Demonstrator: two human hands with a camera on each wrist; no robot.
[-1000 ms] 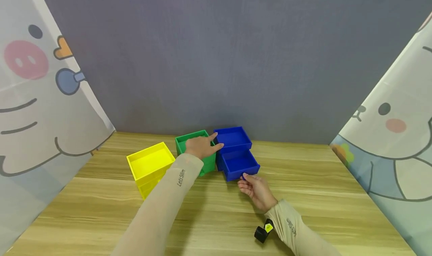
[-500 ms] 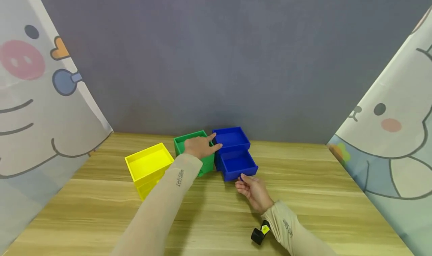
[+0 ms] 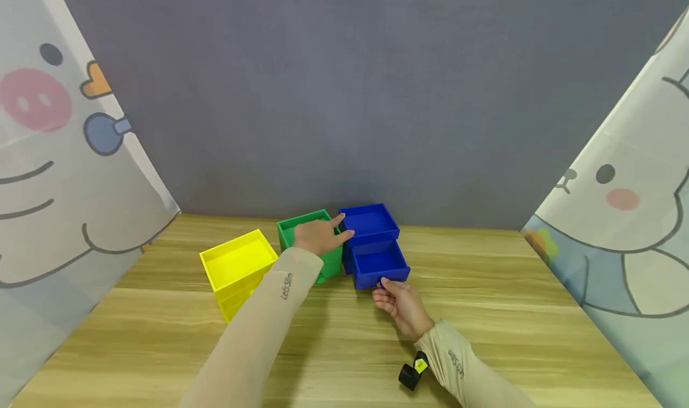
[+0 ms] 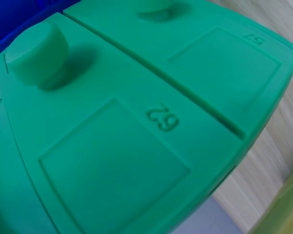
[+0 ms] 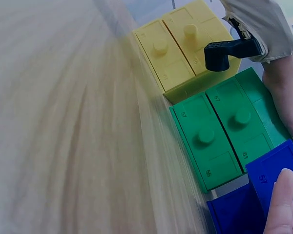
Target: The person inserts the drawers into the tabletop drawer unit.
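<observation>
A blue drawer box point(image 3: 371, 219) stands by the back wall, with one blue drawer point(image 3: 379, 263) pulled well out at its front. My right hand point(image 3: 406, 309) pinches the knob of that drawer; the knob itself is mostly hidden. One finger point(image 5: 283, 195) shows in front of the drawer in the right wrist view. Across the green drawer box point(image 3: 333, 261) reaches my left hand point(image 3: 316, 236). Its index finger and thumb stretch out to the blue box's left edge. The pulled-out drawer holds nothing visible.
To the left stands a yellow drawer box point(image 3: 239, 261), partly behind my left sleeve. A black wrist camera point(image 3: 411, 372) is strapped by my right cuff. The grey wall point(image 3: 344, 97) rises close behind the boxes on the wooden table point(image 3: 484, 312).
The head view has shifted a little. Both hands keep their places at the blue box, and the drawer stays pulled out with hardly any visible difference.
</observation>
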